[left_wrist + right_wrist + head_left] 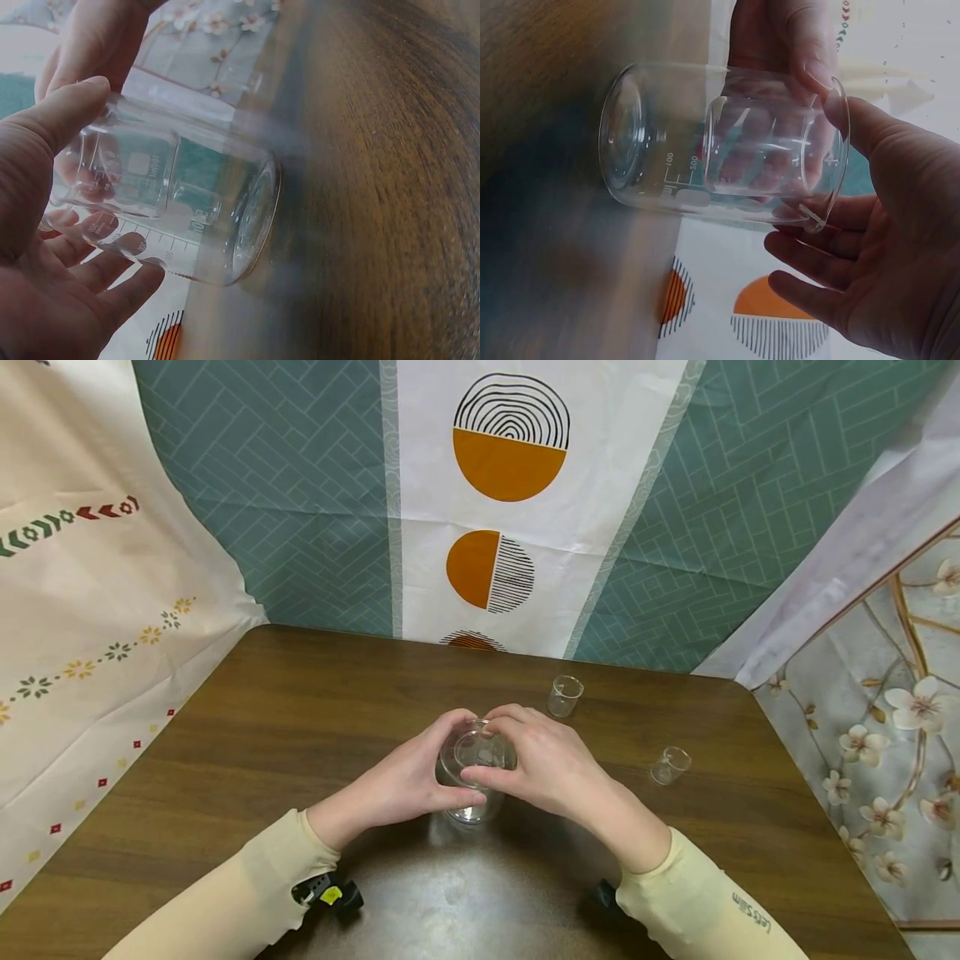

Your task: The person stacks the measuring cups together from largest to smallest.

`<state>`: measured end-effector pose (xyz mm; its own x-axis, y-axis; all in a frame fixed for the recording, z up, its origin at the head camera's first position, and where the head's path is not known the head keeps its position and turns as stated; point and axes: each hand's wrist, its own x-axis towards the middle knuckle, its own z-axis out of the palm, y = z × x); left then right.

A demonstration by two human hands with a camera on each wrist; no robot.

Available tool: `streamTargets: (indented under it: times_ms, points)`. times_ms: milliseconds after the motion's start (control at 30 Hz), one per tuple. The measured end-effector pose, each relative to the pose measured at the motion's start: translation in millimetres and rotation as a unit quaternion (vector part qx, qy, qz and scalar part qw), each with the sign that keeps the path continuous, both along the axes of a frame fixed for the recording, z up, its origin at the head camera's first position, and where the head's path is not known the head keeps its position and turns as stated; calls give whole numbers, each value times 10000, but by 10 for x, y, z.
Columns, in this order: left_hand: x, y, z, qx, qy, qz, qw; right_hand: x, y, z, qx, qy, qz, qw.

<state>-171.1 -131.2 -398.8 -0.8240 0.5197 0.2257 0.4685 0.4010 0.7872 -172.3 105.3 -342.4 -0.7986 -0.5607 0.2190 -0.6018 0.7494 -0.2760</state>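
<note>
- Firstly, at left, the left hand [405, 777] curls its fingers around the large graduated beaker [671, 139]; an even hold without hard squeezing should suit smooth glass.
- Between both hands, that beaker is upright over the wooden table [330, 693]; whether its base touches cannot be told. The inner beaker [761, 150] sits within its upper part, clear of the bottom. What bears it is unclear, so slow, level handling seems wise, with little knocking of wall on wall.
- Next, the right hand [543, 756] grips by the rim, thumb and fingers bent; matching the left hand's height should prevent tilting.
- Farther right, the lipped beaker [565, 697] stands just beyond that hand, and the outermost beaker [670, 766] well apart; both deserve clearance.
</note>
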Motion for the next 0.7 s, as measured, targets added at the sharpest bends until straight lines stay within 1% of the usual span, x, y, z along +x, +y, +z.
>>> streamTargets:
  times_ms: [333, 700]
  points:
    - [3, 0, 16, -100, 0, 39, 9999, -4, 3, 39, 112, -130, 20, 9999]
    - [8, -11, 14, -158, 30, 66, 9998, -21, -14, 73, 286, -138, 90, 9995]
